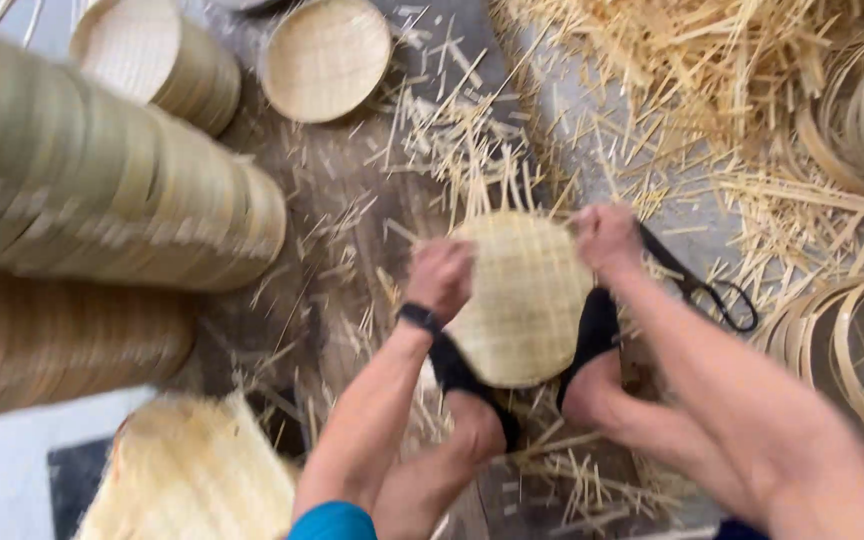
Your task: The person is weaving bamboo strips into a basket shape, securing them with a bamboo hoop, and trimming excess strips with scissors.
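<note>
Round woven bamboo mat [524,300] gripped at its edges by fingers of left hand [442,277] and right hand [607,237], worn wooden floor [322,200] littered with pale bamboo splinters [452,130], stacked bamboo steamer rings [102,190] left, coiled bamboo strips [852,330] right.

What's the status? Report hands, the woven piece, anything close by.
Left hand and right hand both grip round woven mat. Scissors beside right hand. Bamboo offcuts all round.
</note>
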